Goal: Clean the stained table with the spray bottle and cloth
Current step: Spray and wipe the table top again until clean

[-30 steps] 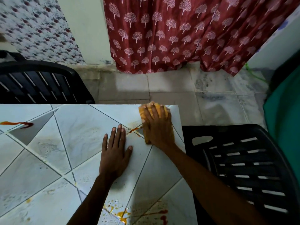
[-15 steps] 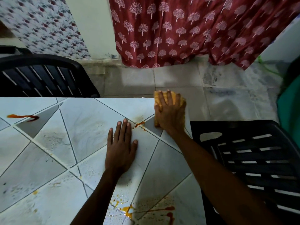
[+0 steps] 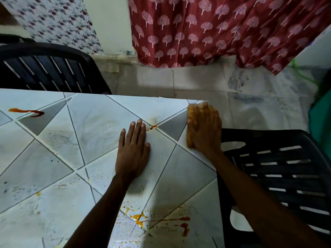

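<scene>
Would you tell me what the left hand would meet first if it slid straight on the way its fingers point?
Likely nothing solid: the left hand lies flat on the table, with only tabletop ahead to the far edge. The small orange stain sits just right of that line.

Stained table [image 3: 53, 167] with orange cloth [image 3: 190, 113]

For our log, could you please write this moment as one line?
right hand: presses yellow cloth on table, far right corner | left hand: flat on table | stains: unwiped at near edge, far left
</scene>
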A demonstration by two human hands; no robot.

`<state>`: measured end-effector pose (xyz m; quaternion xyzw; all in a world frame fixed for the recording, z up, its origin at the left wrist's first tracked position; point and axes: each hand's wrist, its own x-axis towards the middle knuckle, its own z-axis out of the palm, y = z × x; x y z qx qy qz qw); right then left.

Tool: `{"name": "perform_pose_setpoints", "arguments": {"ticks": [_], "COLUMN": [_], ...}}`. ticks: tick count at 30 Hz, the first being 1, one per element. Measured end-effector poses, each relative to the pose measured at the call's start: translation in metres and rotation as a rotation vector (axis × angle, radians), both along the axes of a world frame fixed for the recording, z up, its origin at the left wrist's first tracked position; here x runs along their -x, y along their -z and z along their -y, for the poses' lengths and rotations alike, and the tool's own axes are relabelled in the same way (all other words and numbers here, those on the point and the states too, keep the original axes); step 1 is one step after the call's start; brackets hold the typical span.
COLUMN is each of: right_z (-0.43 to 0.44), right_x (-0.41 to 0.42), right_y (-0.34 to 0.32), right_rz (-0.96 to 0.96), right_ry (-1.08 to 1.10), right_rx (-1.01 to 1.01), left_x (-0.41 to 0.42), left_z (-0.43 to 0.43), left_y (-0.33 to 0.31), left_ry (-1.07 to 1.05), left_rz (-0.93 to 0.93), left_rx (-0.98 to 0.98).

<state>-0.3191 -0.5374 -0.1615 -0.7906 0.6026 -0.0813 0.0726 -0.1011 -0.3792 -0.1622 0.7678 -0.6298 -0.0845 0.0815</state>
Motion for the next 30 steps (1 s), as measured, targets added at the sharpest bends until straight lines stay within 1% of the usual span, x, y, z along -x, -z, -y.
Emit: {"name": "perform_pose_setpoints", "arguments": {"ticks": [2, 4, 7, 10, 12, 14, 15, 17, 20, 22, 24, 26, 28, 30], "right_z": [0.025, 0.022, -0.022, -0.084, -0.119, -0.132, -0.124, -0.091, -0.023, 0.01, 0.016, -0.006, -0.047, -0.091], "right_x": [-0.036, -0.068, -0.083, -0.052, -0.017, 0.014, 0.022, 0.021, -0.023, -0.069, -0.11, -0.127, -0.116, -0.086], "right_y": [-0.004, -0.008, -0.006, -0.006, -0.011, -0.011, -0.01, -0.005, 0.0, -0.006, -0.009, -0.008, -0.007, -0.008], "right_rz": [-0.055, -0.106, -0.05, -0.04, -0.022, -0.049, -0.068, -0.118, -0.13, -0.121, -0.129, -0.126, -0.12, -0.115], "right_ry": [0.05, -0.028, -0.178, -0.34, -0.376, -0.385, -0.372, -0.263, -0.05, -0.034, -0.085, -0.179, -0.317, -0.419], "right_rx": [0.014, 0.013, 0.007, 0.031, 0.033, 0.001, -0.014, -0.032, -0.007, -0.008, -0.033, -0.031, 0.023, 0.043], "left_x": [-0.002, -0.004, -0.003, -0.002, 0.0, 0.001, 0.0, 0.0, -0.002, -0.002, -0.004, -0.008, -0.01, -0.009], "left_z": [0.0, 0.0, -0.001, -0.001, -0.002, -0.002, -0.002, -0.001, 0.0, -0.001, -0.001, -0.002, -0.003, -0.004], "left_y": [0.001, 0.002, 0.002, 0.001, 0.001, 0.0, 0.0, -0.001, 0.001, 0.001, 0.001, 0.002, 0.002, 0.001], "left_ry": [0.002, 0.002, -0.003, -0.007, -0.009, -0.013, -0.016, -0.023, -0.023, -0.028, -0.032, -0.052, -0.109, -0.168], "left_rz": [-0.002, -0.009, -0.02, -0.039, -0.042, -0.046, -0.049, -0.065, -0.1, -0.112, -0.135, -0.201, -0.317, -0.446], "left_rx": [0.008, 0.016, 0.023, 0.028, 0.027, 0.021, 0.02, 0.032, 0.049, 0.063, 0.096, 0.157, 0.228, 0.282]}}
